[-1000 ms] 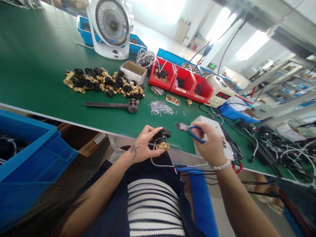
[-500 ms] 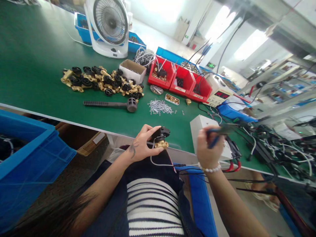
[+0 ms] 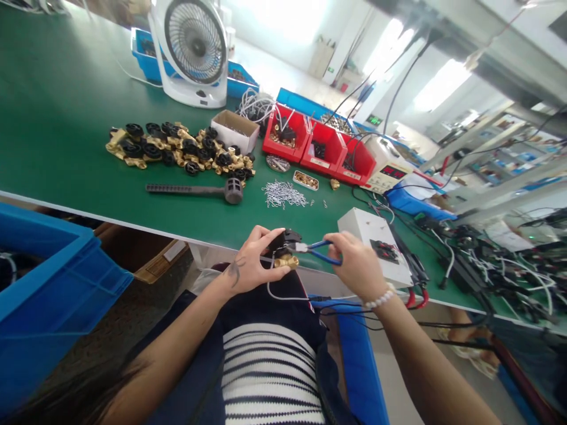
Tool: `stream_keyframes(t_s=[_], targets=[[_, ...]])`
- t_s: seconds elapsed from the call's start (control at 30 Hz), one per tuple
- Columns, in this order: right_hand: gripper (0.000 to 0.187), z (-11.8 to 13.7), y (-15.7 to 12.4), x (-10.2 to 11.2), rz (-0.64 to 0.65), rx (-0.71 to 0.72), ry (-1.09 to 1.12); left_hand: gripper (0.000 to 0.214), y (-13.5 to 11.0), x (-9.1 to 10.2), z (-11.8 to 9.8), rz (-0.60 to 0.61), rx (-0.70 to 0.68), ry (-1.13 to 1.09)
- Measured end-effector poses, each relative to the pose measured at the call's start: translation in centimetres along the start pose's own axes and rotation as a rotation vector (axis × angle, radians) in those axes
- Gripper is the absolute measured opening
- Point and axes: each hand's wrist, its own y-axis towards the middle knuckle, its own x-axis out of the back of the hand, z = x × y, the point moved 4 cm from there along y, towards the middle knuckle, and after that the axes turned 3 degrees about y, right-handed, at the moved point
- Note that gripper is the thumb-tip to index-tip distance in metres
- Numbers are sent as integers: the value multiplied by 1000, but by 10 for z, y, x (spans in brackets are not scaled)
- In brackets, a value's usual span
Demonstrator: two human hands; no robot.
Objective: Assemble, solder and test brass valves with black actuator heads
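My left hand [image 3: 248,265] grips a small brass valve with a black top [image 3: 283,251] at the near edge of the green table [image 3: 66,124]. A thin wire hangs from the valve toward my lap. My right hand [image 3: 358,265] is closed around blue-handled pliers [image 3: 319,251], whose tip touches the valve's right side. A white control box [image 3: 376,245] lies just behind my right hand.
A pile of brass-and-black valves [image 3: 177,150], a dark hammer-like tool [image 3: 195,190], loose metal clips [image 3: 283,195], a cardboard box [image 3: 234,130], red bins [image 3: 323,150] and a white fan [image 3: 190,50] lie farther back. A blue crate [image 3: 44,295] stands at left; tangled cables [image 3: 487,265] at right.
My right hand swung the pliers out to the right over the white box, then brought them back left so the tip meets the valve. My left hand stayed put.
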Motion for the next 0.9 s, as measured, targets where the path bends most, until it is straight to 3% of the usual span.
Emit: stream_keyframes(t_s=[0.03,0.1,0.13,0.17,0.2,0.27,0.3,0.33,0.47,0.5,0.63,0.7,0.77,0.83,0.9], targets=[[13,-1,2,7,-102,-5,4,69,0,0,0,-2,-3,0],[13,-6,0,23,-435,-95,28,70,0,0,-1,-9,-9,3],[14,-7,-2,24,-509,-132,27,70,0,0,-2,-13,-11,7],[14,-7,-3,22,-478,-143,11,70,0,1,-2,-16,-11,12],[14,-6,-2,15,-360,-129,-16,70,0,1,-2,-17,-11,15],[16,-2,-2,-1,-10,-37,-66,70,0,1,-3,-19,-8,21],[17,0,-3,-6,101,2,-70,70,0,1,-3,-20,-7,22],[17,1,-3,-5,120,15,-58,69,-1,1,-3,-21,-6,23],[14,-3,-4,16,-270,-141,22,67,-1,0,-2,-28,-12,24],[13,-3,-5,14,-262,-166,31,67,-1,0,-1,-30,-14,25],[12,0,-7,-17,242,-173,53,66,-1,-2,-2,-46,-19,35],[16,1,-6,-21,260,-225,193,66,-2,-3,-5,-75,-19,47],[34,3,-3,-25,263,-240,434,60,-2,-5,-7,-112,-24,68],[48,7,1,-32,375,-190,669,48,-2,-6,-10,-137,-41,94],[51,10,3,-40,485,-127,814,38,-1,-7,-13,-148,-63,116]])
